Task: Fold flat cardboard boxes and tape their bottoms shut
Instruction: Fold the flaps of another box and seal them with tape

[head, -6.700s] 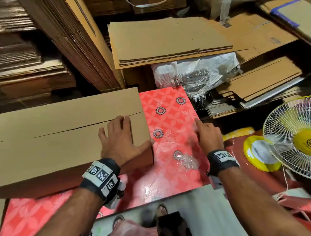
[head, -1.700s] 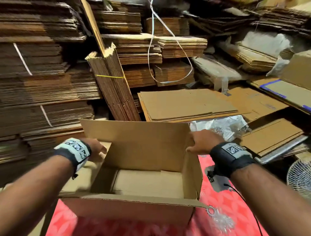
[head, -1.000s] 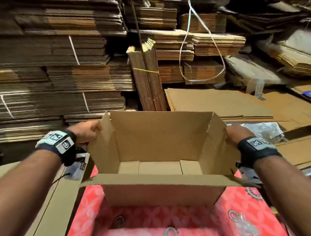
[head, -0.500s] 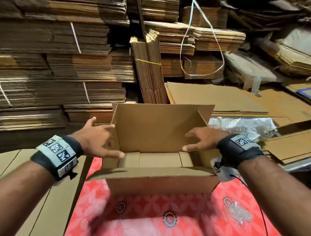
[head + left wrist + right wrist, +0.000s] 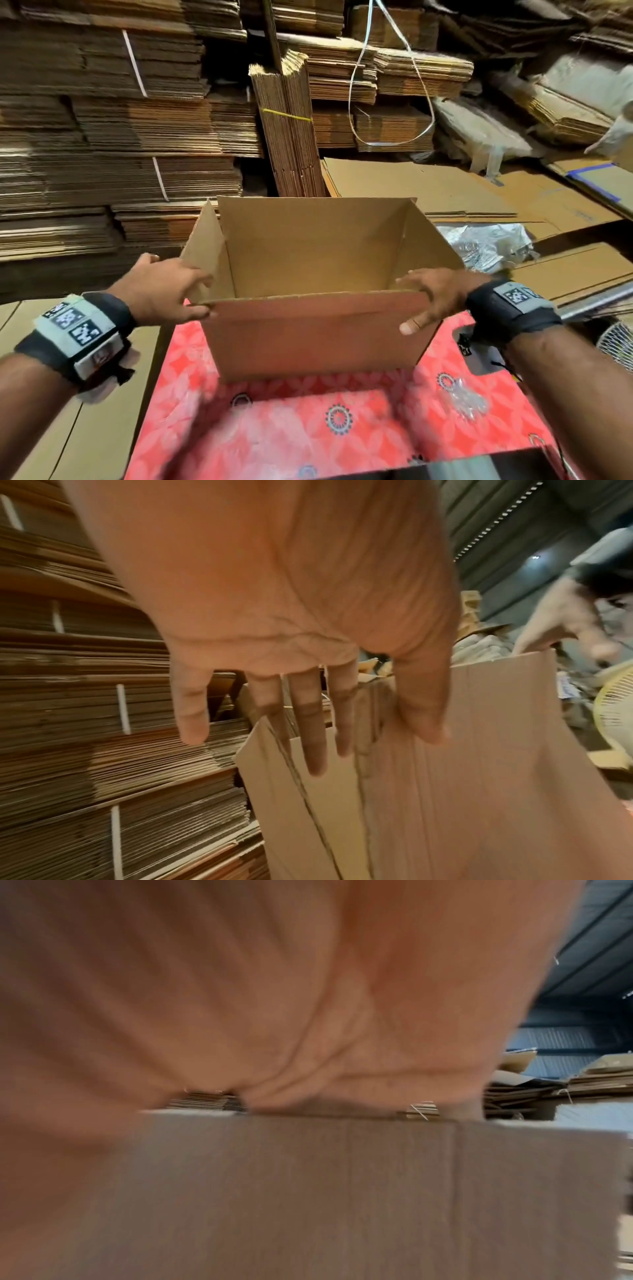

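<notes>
A brown cardboard box point(image 5: 308, 342) stands opened out above the red floral table cover point(image 5: 308, 428), its open top tilted toward me and its inside showing. My left hand point(image 5: 164, 291) is at the near left corner, thumb on the front wall and straight fingers along the left side flap. In the left wrist view, this left hand point(image 5: 342, 737) shows spread straight fingers against the box point(image 5: 479, 777). My right hand point(image 5: 431, 301) pinches the near right corner, thumb outside and fingers over the rim. The right wrist view is blurred: palm point(image 5: 274, 1015) over cardboard point(image 5: 342, 1191).
Tall stacks of flat cardboard point(image 5: 102, 154) fill the left and back, with an upright tied bundle point(image 5: 287, 130) behind the box. Flat sheets point(image 5: 411, 185) and a crumpled plastic bag point(image 5: 489, 243) lie at right. A fan point(image 5: 616, 346) sits at the right edge.
Both hands came out of the box and moved to its near corners. The near flap that stuck out toward me now stands in line with the front wall; the bottom flaps are hidden.
</notes>
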Demonstrator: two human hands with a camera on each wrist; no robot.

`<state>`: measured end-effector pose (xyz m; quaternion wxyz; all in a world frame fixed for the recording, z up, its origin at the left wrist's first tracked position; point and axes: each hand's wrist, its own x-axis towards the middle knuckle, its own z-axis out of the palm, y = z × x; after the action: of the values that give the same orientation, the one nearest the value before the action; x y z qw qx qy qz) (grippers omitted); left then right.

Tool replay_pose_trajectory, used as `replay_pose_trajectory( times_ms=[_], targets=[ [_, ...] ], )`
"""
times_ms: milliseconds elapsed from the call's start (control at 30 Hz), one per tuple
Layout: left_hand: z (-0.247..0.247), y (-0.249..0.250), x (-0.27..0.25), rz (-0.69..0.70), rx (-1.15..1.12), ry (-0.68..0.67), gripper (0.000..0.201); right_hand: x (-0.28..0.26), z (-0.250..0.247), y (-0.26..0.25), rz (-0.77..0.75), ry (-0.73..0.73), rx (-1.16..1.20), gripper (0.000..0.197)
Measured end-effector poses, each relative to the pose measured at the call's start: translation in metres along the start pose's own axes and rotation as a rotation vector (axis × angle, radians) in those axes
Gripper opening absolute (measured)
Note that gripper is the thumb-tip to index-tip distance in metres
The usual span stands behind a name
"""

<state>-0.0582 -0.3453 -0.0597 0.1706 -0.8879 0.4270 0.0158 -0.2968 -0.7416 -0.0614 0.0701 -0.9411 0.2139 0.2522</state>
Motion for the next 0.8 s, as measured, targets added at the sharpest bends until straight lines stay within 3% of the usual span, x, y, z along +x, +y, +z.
replay_pose_trajectory(
  times_ms=[100, 167, 267, 333, 400, 500, 567, 600, 700, 767, 800],
  targets=[
    [0.012, -0.008, 0.007, -0.031, -0.118, 0.235, 0.044, 0.0, 0.001, -0.001, 0.056, 0.398, -0.088, 0.092],
    [0.027, -0.006, 0.011, -0.04, -0.196, 0.428, 0.034, 0.004, 0.007, 0.004, 0.159, 0.616, -0.111, 0.079],
    [0.051, 0.003, 0.015, -0.117, -0.361, 0.712, 0.029, 0.015, 0.027, 0.017, 0.241, 0.843, 0.153, 0.104],
    [0.067, 0.019, 0.017, -0.228, -0.573, 0.789, 0.051, 0.026, 0.047, 0.027, 0.246, 0.939, 0.458, 0.128],
    [0.078, 0.039, 0.017, -0.394, -0.905, 0.787, 0.075, 0.036, 0.066, 0.032, 0.206, 0.996, 0.806, 0.14],
    [0.101, 0.069, 0.023, -0.643, -1.33, 0.529, 0.069, 0.046, 0.081, 0.032, 0.107, 1.031, 1.059, 0.141],
    [0.124, 0.082, 0.03, -0.658, -1.454, 0.33, 0.071, 0.057, 0.088, 0.037, 0.103, 1.021, 1.166, 0.144],
    [0.135, 0.086, 0.034, -0.641, -1.504, 0.292, 0.081, 0.062, 0.093, 0.039, 0.112, 0.986, 1.245, 0.147],
    [0.17, 0.084, 0.051, -0.668, -1.547, 0.319, 0.106, 0.076, 0.12, 0.051, 0.159, 0.776, 1.313, 0.14],
    [0.179, 0.074, 0.064, -0.664, -1.549, 0.356, 0.099, 0.081, 0.126, 0.058, 0.166, 0.72, 1.267, 0.117],
    [0.171, 0.07, 0.068, -0.648, -1.542, 0.393, 0.091, 0.085, 0.124, 0.063, 0.168, 0.742, 1.247, 0.119]
  ],
)
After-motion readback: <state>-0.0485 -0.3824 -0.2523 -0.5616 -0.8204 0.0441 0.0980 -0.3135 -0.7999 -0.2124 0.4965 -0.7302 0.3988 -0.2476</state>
